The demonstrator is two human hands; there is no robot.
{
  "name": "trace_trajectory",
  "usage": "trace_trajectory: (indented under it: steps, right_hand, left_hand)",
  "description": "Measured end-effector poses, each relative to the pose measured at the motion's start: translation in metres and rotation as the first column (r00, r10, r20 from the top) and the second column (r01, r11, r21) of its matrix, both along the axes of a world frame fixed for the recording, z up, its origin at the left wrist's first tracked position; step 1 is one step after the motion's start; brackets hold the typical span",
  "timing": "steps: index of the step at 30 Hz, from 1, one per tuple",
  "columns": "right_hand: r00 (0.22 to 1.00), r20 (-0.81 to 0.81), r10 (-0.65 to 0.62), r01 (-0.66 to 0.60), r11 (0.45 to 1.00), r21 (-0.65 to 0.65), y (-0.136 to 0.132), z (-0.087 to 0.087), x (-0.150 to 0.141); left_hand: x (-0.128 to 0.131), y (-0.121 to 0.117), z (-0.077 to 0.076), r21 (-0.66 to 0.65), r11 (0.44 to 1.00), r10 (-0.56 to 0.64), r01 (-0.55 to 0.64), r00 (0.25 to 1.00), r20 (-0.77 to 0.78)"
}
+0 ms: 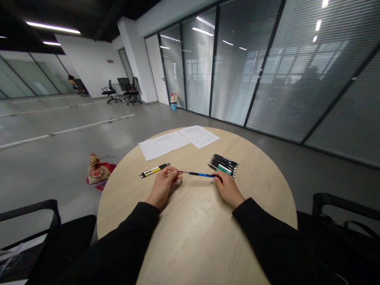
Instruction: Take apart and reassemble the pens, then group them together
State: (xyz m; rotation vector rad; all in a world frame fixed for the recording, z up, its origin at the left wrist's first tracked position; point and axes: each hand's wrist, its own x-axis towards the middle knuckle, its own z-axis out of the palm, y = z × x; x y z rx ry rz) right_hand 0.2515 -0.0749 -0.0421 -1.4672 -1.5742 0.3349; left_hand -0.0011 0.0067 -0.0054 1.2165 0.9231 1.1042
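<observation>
A blue pen barrel with a dark grip is held level above the round wooden table. My right hand is closed around its right end. Between the barrel's left tip and my left hand runs a thin dark pen refill, pinched at its far end by my left fingertips. Whether the refill's other end sits inside the barrel is too small to tell. Left of my left hand lie a yellow pen and a black-and-white pen. Several pens, mostly black with some green and white, lie side by side beyond my right hand.
Two sheets, a plain-looking one and a printed one, lie at the far side of the table. Black armchairs flank it. A red and tan bag rests on the floor at left.
</observation>
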Motion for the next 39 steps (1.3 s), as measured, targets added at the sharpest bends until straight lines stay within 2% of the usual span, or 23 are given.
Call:
trace_trajectory:
  steps: [5, 9, 11, 14, 18, 21, 39]
  right_hand:
    - [1.000, -0.002, -0.010, 0.010, 1.000, -0.008, -0.001, 0.002, 0.000]
    - [0.997, 0.059, -0.045, 0.046, 0.999, -0.010, -0.001, 0.002, 0.001]
    - [0.990, 0.119, -0.073, 0.075, 0.997, -0.007, -0.001, 0.000, 0.002]
    - [0.971, 0.218, -0.099, 0.107, 0.994, -0.025, -0.002, -0.001, 0.002]
    - [0.944, 0.321, -0.072, 0.102, 0.992, -0.079, -0.004, -0.001, -0.001]
    - [0.932, 0.359, -0.043, 0.074, 0.994, -0.075, -0.006, -0.001, -0.002]
    - [0.951, 0.310, 0.001, 0.032, 0.994, -0.104, -0.007, 0.002, -0.004]
  left_hand:
    - [-0.005, 0.009, -0.002, 0.013, 0.989, 0.145, -0.145, 0.989, 0.030]
    - [-0.016, 0.021, -0.003, 0.075, 0.938, 0.337, -0.338, 0.941, 0.024]
    - [-0.019, 0.024, -0.003, 0.121, 0.916, 0.384, -0.382, 0.923, 0.013]
    - [-0.017, 0.021, -0.003, 0.140, 0.931, 0.343, -0.336, 0.939, -0.021]
    - [-0.005, 0.008, -0.005, 0.127, 0.976, 0.186, -0.175, 0.979, -0.081]
    - [0.001, 0.001, -0.005, 0.121, 0.989, 0.101, -0.088, 0.990, -0.102]
    - [0.002, -0.002, -0.003, 0.116, 0.992, -0.026, 0.039, 0.993, -0.116]
